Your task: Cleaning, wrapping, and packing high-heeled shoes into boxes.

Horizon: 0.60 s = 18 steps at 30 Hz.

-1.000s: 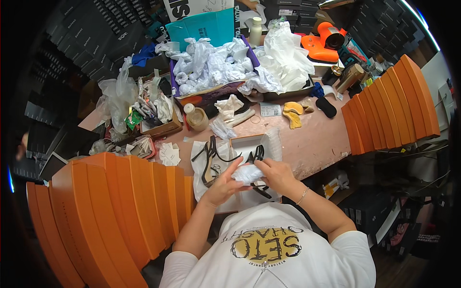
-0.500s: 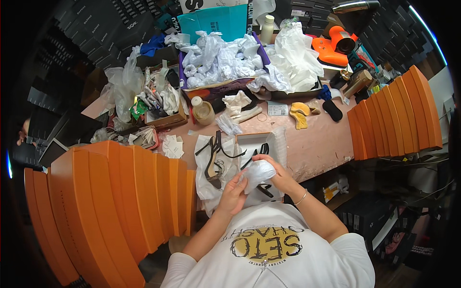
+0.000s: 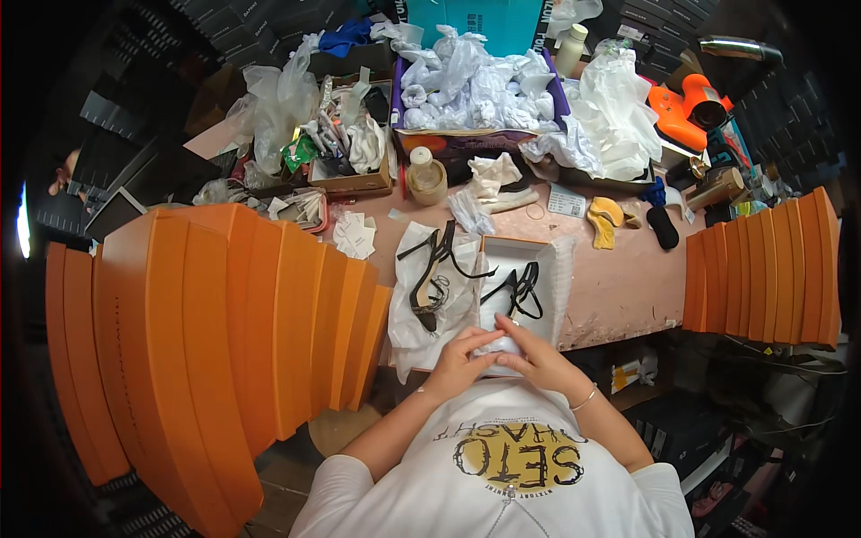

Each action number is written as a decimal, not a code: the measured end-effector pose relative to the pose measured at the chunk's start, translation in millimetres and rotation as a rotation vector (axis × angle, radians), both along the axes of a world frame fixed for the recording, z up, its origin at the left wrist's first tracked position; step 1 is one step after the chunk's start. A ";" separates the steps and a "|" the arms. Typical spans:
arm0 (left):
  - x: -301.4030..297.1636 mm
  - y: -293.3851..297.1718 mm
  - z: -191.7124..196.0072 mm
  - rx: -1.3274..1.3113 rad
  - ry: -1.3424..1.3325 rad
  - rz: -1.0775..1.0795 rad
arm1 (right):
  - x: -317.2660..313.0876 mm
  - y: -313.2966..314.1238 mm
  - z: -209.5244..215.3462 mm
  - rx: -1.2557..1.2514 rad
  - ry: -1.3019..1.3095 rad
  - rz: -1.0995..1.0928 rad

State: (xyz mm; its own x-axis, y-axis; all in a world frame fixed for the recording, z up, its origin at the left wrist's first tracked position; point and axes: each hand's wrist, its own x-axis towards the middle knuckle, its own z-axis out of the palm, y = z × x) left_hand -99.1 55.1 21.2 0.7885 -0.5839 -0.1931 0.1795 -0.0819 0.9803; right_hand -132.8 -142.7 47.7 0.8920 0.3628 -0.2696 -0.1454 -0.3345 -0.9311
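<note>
My left hand [image 3: 460, 366] and my right hand [image 3: 541, 360] are cupped together close to my shirt. Between them they press a crumpled wad of white tissue paper [image 3: 502, 344], mostly hidden by the fingers. Just beyond the hands stands a shoe box [image 3: 496, 255] with an orange edge and white inside. In it lies a black strappy heeled sandal [image 3: 527, 289], its lower part hidden behind my hands. To its left, the other black sandal [image 3: 426, 296] rests on its side on spread white wrapping paper [image 3: 408, 336].
Tall rows of orange boxes flank me at left [image 3: 202, 332] and right [image 3: 762, 278]. Behind sit a purple box [image 3: 399, 99] heaped with crumpled white tissue, a glass jar [image 3: 426, 184], a yellow cloth [image 3: 603, 220], a black pad [image 3: 662, 228] and an orange tool [image 3: 677, 118].
My hands have drawn closer together and nearer my body, squeezing the tissue wad smaller. The view has shifted, so the sandal in the box shows more fully.
</note>
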 end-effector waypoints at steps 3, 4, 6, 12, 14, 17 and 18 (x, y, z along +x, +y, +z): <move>-2.0 -4.7 -5.3 -0.291 0.420 0.136 | -6.3 1.4 -1.0 0.231 0.152 -0.086; -3.6 -5.3 -1.9 -0.417 0.682 0.191 | -10.6 1.6 -1.6 0.310 0.158 -0.117; -9.3 -11.5 -7.8 -0.377 0.662 0.171 | -23.5 0.6 -4.0 0.317 0.223 -0.125; 57.4 9.3 -17.3 0.321 -0.123 0.046 | -46.4 -11.5 12.3 0.150 0.249 -0.023; 92.9 36.0 -80.8 0.562 -0.490 0.309 | -49.8 -8.5 27.0 0.107 0.065 0.018; 126.3 58.8 -138.4 0.787 -0.386 0.145 | -51.4 -14.3 30.1 0.130 0.086 0.128; 128.7 62.7 -145.1 0.840 -0.253 0.024 | -51.6 -15.6 29.3 0.156 0.093 0.161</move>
State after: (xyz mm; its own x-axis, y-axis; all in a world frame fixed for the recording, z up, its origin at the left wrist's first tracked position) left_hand 29.6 117.8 -123.9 0.8759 -0.3098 -0.3700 -0.0240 -0.7937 0.6078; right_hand -184.5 -158.3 77.0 0.7934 0.5418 -0.2774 -0.1896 -0.2131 -0.9585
